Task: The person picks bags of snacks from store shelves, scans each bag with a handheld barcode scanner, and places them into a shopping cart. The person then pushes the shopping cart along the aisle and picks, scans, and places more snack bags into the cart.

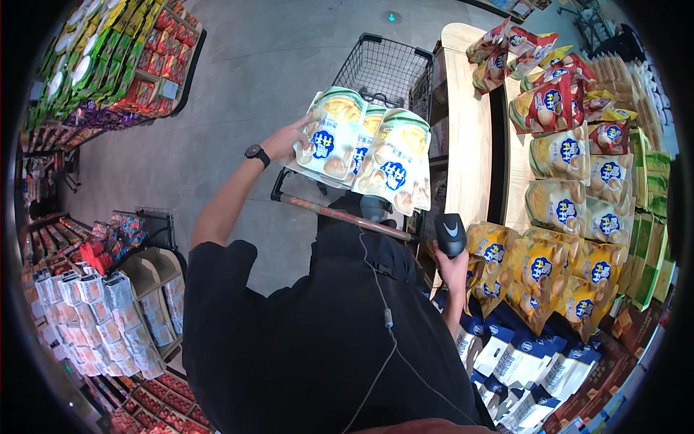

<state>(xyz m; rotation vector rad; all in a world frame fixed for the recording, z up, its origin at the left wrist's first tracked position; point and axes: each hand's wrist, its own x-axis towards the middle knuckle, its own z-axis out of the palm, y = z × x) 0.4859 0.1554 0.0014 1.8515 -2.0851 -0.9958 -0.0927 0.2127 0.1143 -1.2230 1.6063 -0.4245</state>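
Several white and green snack bags (391,163), printed with yellow chips, lie side by side over the near end of a black wire shopping cart (387,61). My left hand (291,140), with a dark watch on the wrist, is closed on the left edge of the leftmost snack bag (333,134). Low on the right, my right hand (453,267) is wrapped round a black handheld barcode scanner (450,233), beside the yellow bags on the shelf. The cart's handle bar (340,215) runs in front of my body, under the bags.
To the right stands a wooden display shelf (463,130) with red bags (543,108), white bags (560,158) and yellow bags (538,267). White and blue cartons (520,362) sit below them. Left are stacked green packs (90,54) and white packs (87,311). Grey floor (238,87) lies between.
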